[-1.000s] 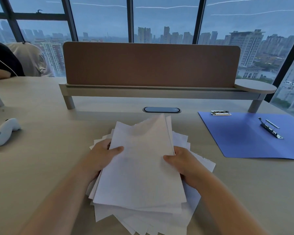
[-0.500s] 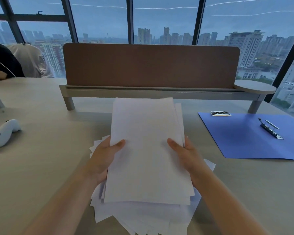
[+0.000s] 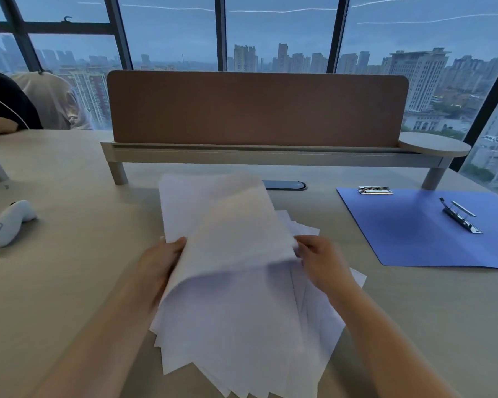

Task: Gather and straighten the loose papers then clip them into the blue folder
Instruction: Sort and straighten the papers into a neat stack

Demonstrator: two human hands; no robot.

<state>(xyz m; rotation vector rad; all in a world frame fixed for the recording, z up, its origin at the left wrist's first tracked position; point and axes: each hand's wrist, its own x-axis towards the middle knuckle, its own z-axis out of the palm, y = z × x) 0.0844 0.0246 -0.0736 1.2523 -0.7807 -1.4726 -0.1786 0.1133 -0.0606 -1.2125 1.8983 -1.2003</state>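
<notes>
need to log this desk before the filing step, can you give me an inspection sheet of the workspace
surface: pale wood desk, nothing spilled that I can see.
job's things: loose papers fanned and uneven in front of the person, top sheets lifted and curling; blue folder lies open to the right, apart from the papers, its metal clip raised.
clutter: white controller at left; small binder clip at the folder's far edge.
grippers: left hand and right hand each grip a side of the lifted sheets.
cables: thin white cord on a seated person at far left.
surroundings: brown divider panel, windows, city skyline.
</notes>
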